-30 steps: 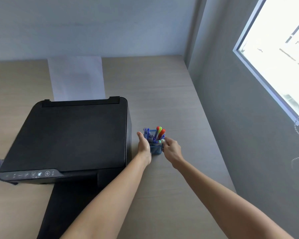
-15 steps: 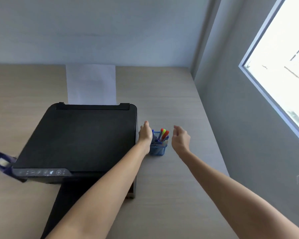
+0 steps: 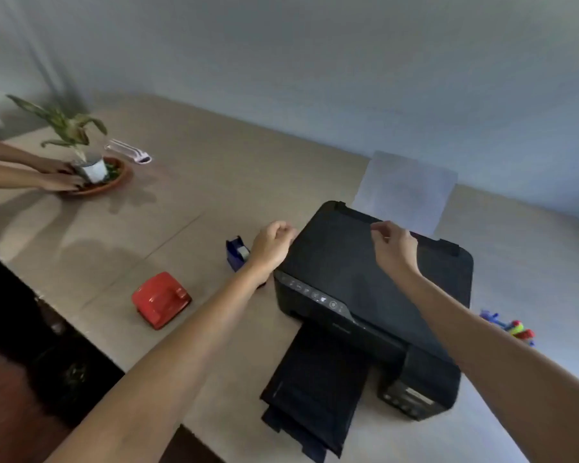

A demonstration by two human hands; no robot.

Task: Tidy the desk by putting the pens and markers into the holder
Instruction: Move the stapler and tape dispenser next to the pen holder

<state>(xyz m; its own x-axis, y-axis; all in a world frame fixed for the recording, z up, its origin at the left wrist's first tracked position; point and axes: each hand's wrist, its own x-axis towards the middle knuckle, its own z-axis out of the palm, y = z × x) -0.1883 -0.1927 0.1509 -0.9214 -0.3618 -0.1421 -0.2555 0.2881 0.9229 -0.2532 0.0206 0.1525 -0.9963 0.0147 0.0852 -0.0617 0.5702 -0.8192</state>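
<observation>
The pens and markers [image 3: 510,326] stand bunched at the right of the black printer [image 3: 375,282]; only their blue, yellow-green and red tops show above my right forearm, and the holder itself is hidden. My left hand [image 3: 270,246] hovers at the printer's left edge, fingers loosely curled, holding nothing. My right hand [image 3: 394,247] hangs over the printer lid, fingers curled in, also with nothing in it. Both hands are far from the pens.
A blue tape dispenser [image 3: 235,254] sits just left of my left hand and a red hole punch [image 3: 161,299] lies nearer the desk's front edge. At far left another person's hands [image 3: 59,177] hold a potted plant [image 3: 91,168] on a brown saucer. Paper [image 3: 405,190] stands behind the printer.
Both hands left the holder and moved left over the printer. My view swung left, so the pens now sit at the right edge and the desk's left side shows.
</observation>
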